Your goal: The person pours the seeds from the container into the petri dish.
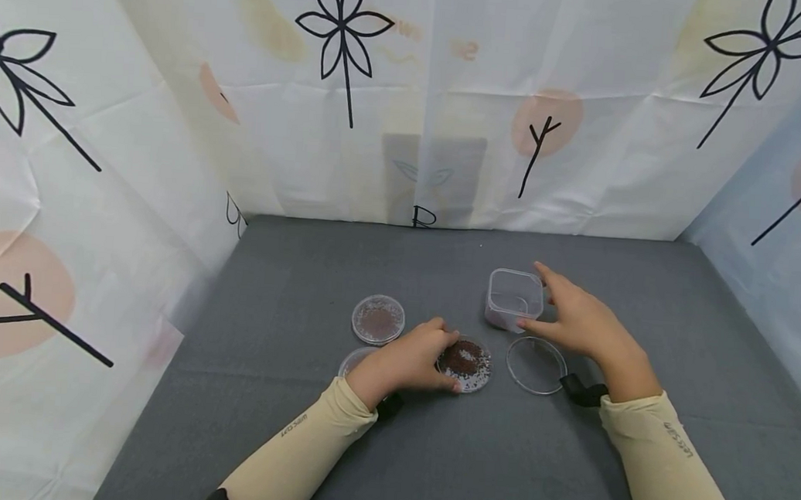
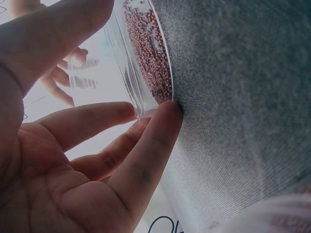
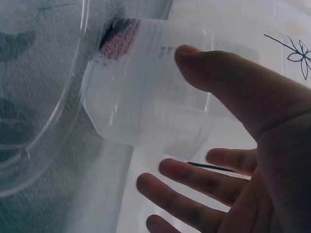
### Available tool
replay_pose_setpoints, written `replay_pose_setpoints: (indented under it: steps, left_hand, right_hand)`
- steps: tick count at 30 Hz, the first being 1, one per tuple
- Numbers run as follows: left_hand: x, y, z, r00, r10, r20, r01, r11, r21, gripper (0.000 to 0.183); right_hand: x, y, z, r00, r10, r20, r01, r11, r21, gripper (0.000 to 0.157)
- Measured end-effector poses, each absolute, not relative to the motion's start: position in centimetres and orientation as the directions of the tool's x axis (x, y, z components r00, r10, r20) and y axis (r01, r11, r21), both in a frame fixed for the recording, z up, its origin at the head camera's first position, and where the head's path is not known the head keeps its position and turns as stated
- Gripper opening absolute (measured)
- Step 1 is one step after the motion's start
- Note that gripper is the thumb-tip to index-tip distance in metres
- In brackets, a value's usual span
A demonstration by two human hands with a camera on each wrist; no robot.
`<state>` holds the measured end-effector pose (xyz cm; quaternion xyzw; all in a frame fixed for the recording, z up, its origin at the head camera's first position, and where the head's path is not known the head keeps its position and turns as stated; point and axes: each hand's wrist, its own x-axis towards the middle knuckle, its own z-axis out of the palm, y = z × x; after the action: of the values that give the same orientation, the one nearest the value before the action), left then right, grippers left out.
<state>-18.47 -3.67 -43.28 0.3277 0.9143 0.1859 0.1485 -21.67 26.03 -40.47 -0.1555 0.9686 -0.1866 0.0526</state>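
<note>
My left hand grips a round clear petri dish by its edge, thumb on one side and fingers on the other. Small reddish-brown grains and pale bits lie in the dish, which is low over or on the grey cloth. Beside a clear square plastic box, my right hand has its thumb and fingers spread. The thumb overlaps the box's wall in the right wrist view; whether it touches, I cannot tell. Reddish grains show through that wall. A clear round lid lies below the box.
Another covered petri dish with brownish contents stands to the left. A further round dish is partly hidden by my left wrist. Grey cloth covers the table, and printed white curtains hang behind and at both sides.
</note>
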Motion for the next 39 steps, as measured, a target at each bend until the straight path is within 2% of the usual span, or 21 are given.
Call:
replay_pose_setpoints:
  steps: [4, 8, 11, 15, 18, 24, 29, 39]
  left_hand:
    - [-18.4, -3.8, -43.2, -0.741, 0.656, -0.147, 0.543, 0.713, 0.443, 0.086]
    - [-18.4, -3.9, -43.1, -0.739, 0.657, -0.148, 0.543, 0.712, 0.445, 0.086]
    - [-18.4, -3.9, -43.2, -0.744, 0.651, -0.152, 0.538, 0.718, 0.442, 0.085]
    - [-18.2, -3.7, -43.3, -0.742, 0.653, -0.151, 0.539, 0.715, 0.445, 0.085]
    - [-18.2, -3.6, -43.4, -0.742, 0.651, -0.158, 0.534, 0.717, 0.448, 0.085]
    - [-18.4, -3.9, -43.6, -0.753, 0.637, -0.166, 0.525, 0.733, 0.432, 0.085]
    - [-18.5, -4.0, -43.5, -0.748, 0.644, -0.160, 0.533, 0.726, 0.434, 0.086]
    - [-18.4, -3.9, -43.3, -0.744, 0.649, -0.159, 0.544, 0.726, 0.420, 0.086]
  right_hand:
    - [-21.7, 26.4, -40.2, -0.940, -0.328, -0.098, -0.265, 0.878, -0.397, 0.098]
    - [-21.6, 26.8, -40.1, -0.913, -0.349, -0.212, -0.235, 0.874, -0.424, 0.092]
    - [-21.4, 27.0, -40.1, -0.879, -0.375, -0.295, -0.219, 0.866, -0.450, 0.081]
    - [-20.6, 27.5, -40.6, -0.849, -0.428, -0.308, -0.246, 0.838, -0.487, 0.062]
    - [-19.8, 27.8, -41.2, -0.844, -0.468, -0.262, -0.293, 0.811, -0.506, 0.056]
    - [-18.5, 27.9, -41.8, -0.839, -0.511, -0.186, -0.370, 0.787, -0.494, 0.070]
    - [-17.9, 28.3, -41.8, -0.846, -0.495, -0.195, -0.360, 0.803, -0.475, 0.084]
    - [-17.4, 28.6, -41.9, -0.852, -0.487, -0.194, -0.351, 0.805, -0.479, 0.079]
